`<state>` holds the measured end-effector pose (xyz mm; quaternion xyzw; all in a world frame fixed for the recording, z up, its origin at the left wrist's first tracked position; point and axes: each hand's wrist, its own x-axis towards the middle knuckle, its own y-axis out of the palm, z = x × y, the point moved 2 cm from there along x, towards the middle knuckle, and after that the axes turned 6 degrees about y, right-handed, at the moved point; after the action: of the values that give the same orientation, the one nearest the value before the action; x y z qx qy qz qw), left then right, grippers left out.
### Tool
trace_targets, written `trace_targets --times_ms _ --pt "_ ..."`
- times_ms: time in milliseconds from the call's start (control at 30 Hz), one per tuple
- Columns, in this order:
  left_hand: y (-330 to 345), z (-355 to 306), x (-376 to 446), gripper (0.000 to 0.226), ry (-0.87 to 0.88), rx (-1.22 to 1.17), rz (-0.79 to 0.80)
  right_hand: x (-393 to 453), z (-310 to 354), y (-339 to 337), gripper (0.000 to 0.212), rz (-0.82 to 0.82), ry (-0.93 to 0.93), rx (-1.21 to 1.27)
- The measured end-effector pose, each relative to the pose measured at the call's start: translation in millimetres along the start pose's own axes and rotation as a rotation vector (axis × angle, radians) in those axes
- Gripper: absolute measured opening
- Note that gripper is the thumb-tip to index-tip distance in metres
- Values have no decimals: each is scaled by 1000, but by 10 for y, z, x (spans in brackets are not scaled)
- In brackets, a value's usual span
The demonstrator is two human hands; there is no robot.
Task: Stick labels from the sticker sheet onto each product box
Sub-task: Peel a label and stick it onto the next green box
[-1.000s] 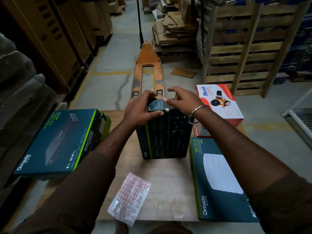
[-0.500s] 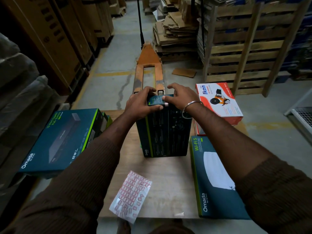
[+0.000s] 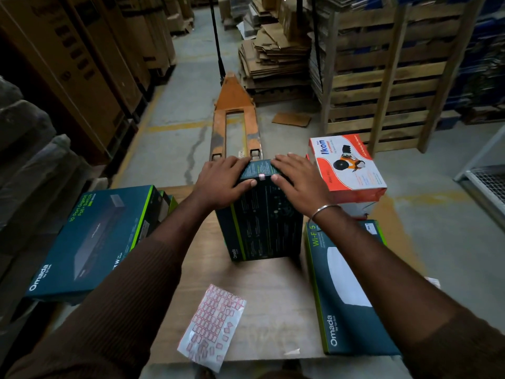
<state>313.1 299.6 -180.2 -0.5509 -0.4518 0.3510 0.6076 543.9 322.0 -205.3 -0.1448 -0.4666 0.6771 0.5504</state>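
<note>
Head camera showed my left hand [image 3: 225,181] and my right hand [image 3: 296,179] both lying flat on the top face of the upright dark box [image 3: 262,220], fingers straight, gripping nothing. Between my thumbs sat a small label [image 3: 261,176], right on the top front edge of the box (it looked folded over the edge, but it was too small to be sure). The box stood in the middle of the wooden table [image 3: 267,280]. The sticker sheet [image 3: 211,325] lay near me, apart from the box, with many labels left. A flat Omada box [image 3: 90,242] was on my left, a Wi-Fi box [image 3: 347,291] on my right, a red Ikon box [image 3: 348,168] behind it. I judged the risk was this: the tall box could tip forward if I pressed unevenly.
</note>
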Motion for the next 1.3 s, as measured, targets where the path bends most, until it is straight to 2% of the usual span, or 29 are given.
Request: trace_targets --times_ms 233,400,567,800,933,1133,1233,1300 --pt "21 -90 -111 77 33 123 17 -115 23 -68 53 14 -132 -221" --pt "4 -123 -167 81 21 133 32 -264 106 -66 50 28 -220 -315" --pt "2 -111 -222 87 31 95 59 -275 24 -112 53 -30 -102 -104" --pt "-41 -141 -268 91 14 -26 108 -337 -22 -89 69 47 -22 -123" --pt "-85 -200 -188 76 -138 -262 79 -421 24 -54 72 7 53 -7" --pt "-31 -284 -172 57 -169 -117 -17 -415 156 -127 70 -30 196 202" --pt "-4 -284 -225 57 -162 -85 -27 -343 293 -144 78 -112 225 102" --pt "5 -300 -252 55 -158 -54 -42 -306 354 -123 84 -101 254 46"
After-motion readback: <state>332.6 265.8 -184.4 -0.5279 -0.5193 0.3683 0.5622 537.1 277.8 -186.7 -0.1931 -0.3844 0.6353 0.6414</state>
